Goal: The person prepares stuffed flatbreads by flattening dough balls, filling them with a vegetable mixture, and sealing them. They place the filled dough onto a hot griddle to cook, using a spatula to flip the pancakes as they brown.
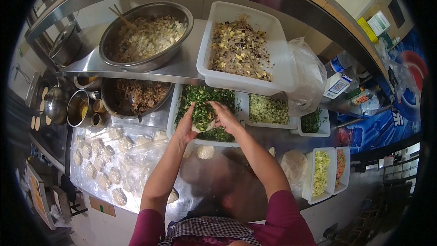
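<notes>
Between my left hand (185, 125) and my right hand (223, 118) is a round piece of dough (203, 127) heaped with chopped greens and bits of yellow. Both hands cup it from the sides, over a white plastic tub (171, 116) of the same green filling. Below the tub, a ball of dough (206, 152) lies on the steel counter. More dough balls (104, 181) rest at the left, under clear plastic film (136, 164).
A raised steel shelf holds a metal bowl (146, 65) and a white tub (201, 58) of fillings. Beneath stand a bowl of brown filling (140, 95) and tubs of diced vegetable (268, 109) and greens (310, 122). Two narrow tubs (321, 174) (340, 169) sit at the right edge.
</notes>
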